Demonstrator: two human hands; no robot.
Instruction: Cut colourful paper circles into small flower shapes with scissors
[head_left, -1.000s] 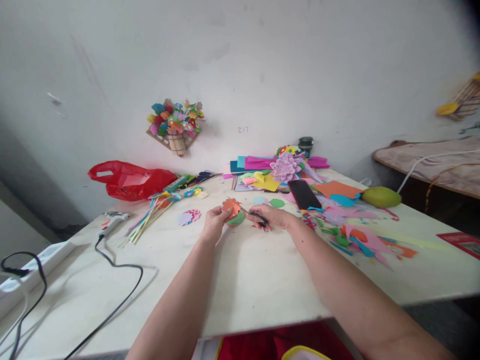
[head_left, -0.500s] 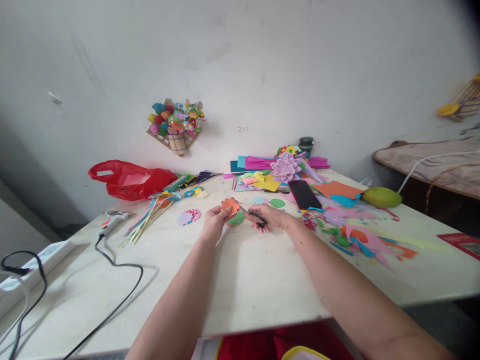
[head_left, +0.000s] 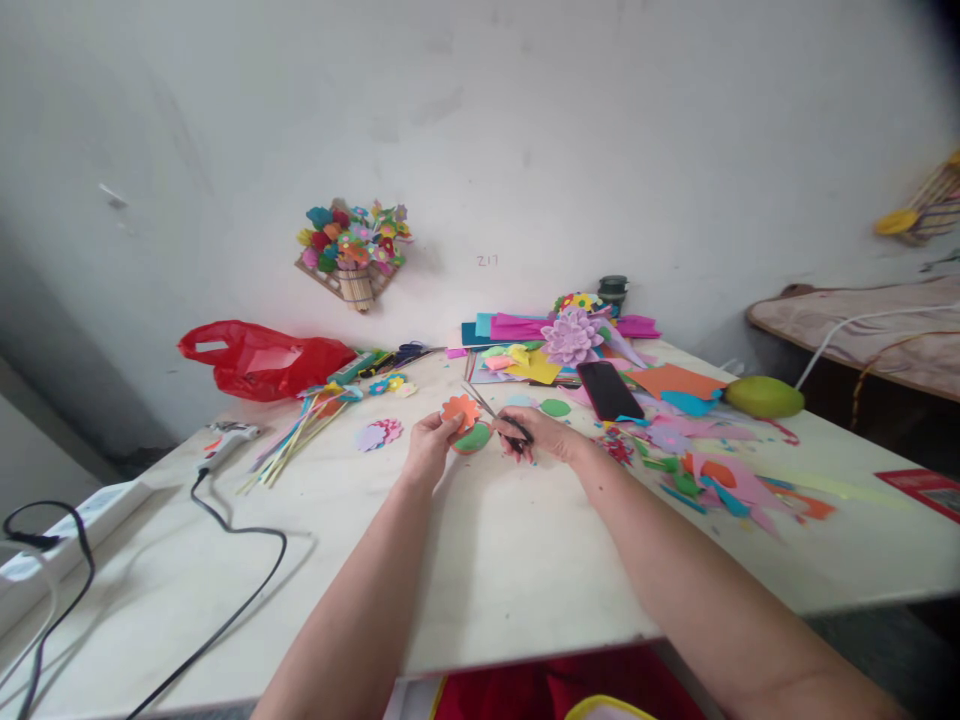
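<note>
My left hand (head_left: pixel 430 445) pinches an orange flower cutout (head_left: pixel 460 409) with a scalloped edge, held above the middle of the white table. In my right hand (head_left: pixel 541 436) is a pair of scissors (head_left: pixel 517 436) with dark handles. The blades point up and away, just right of the orange cutout and apart from it. Under the cutout, a green round piece (head_left: pixel 472 438) lies on the table. Beyond my right hand rests another green piece (head_left: pixel 555 407). Left of my left hand is a small pile of lilac and pink flower cutouts (head_left: pixel 379 435).
Colourful scraps (head_left: pixel 727 480), a phone (head_left: pixel 609 390) and a green-yellow fruit (head_left: pixel 765 396) lie on the right. At left are a red plastic bag (head_left: pixel 270 358), thin sticks (head_left: pixel 296 445), a glue gun (head_left: pixel 225 445) with its cord and a power strip (head_left: pixel 82 525). Foam sheets (head_left: pixel 517 326) are stacked by the wall.
The scissors have turned from pointing left at the orange cutout's edge to pointing up and away, clear of it. My left hand has hardly moved.
</note>
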